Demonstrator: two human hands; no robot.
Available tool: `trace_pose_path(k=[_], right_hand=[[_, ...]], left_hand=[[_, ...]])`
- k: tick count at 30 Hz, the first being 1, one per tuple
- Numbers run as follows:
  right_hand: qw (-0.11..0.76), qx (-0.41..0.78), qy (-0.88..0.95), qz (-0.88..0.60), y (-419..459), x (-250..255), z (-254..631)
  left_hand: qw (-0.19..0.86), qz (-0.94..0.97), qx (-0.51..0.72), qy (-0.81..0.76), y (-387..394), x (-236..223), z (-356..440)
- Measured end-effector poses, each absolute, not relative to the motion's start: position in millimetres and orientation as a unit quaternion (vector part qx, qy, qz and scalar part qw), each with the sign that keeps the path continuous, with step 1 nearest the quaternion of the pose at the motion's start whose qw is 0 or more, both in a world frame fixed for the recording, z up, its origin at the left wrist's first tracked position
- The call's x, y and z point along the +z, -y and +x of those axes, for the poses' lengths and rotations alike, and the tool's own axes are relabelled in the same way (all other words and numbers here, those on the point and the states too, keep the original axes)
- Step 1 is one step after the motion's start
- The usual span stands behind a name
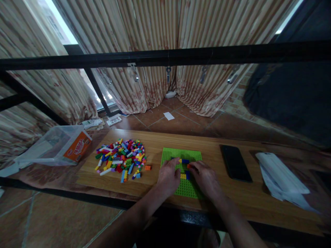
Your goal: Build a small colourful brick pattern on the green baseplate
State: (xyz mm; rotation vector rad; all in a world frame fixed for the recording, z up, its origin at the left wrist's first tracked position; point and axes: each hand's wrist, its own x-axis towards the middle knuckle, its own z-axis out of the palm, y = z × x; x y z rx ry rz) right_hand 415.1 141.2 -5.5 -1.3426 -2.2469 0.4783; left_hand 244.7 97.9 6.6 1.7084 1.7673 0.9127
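A bright green studded baseplate (191,191) lies on the wooden board in front of me. My left hand (168,175) rests over its left part, thumb apart from the fingers, which reach toward the bricks at the upper side. The fingertips of my right hand (205,177) are closed on a small orange brick (189,166) at the plate's right side. Between the hands, a blue brick (185,161) sits on the plate above the orange one. Lower down are a yellow brick (183,176) and another blue brick (188,175). My hands partly hide the plate and bricks.
Left on the wooden board (160,137) is a pile of mixed bricks (121,158), with a loose orange brick (148,167) beside it. A clear plastic bin (55,151) stands farther left. Rightward lie a black phone (235,163) and a white plastic packet (281,175). A dark rail (155,57) crosses behind.
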Motion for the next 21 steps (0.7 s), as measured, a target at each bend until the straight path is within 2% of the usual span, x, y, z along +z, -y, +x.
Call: trace_pose_path(k=[8, 16, 21], right_hand=[[0.201, 0.154, 0.828, -0.501, -149, -10, 406], [0.264, 0.212, 0.78, -0.526, -151, -10, 409], [0.268, 0.231, 0.746, -0.565, -151, -3, 411]], left_hand=[[0.184, 0.72, 0.251, -0.62, -99, -2, 253], [0.193, 0.726, 0.244, -0.613, -102, -3, 253], [0.194, 0.732, 0.243, -0.606, -102, -3, 256]])
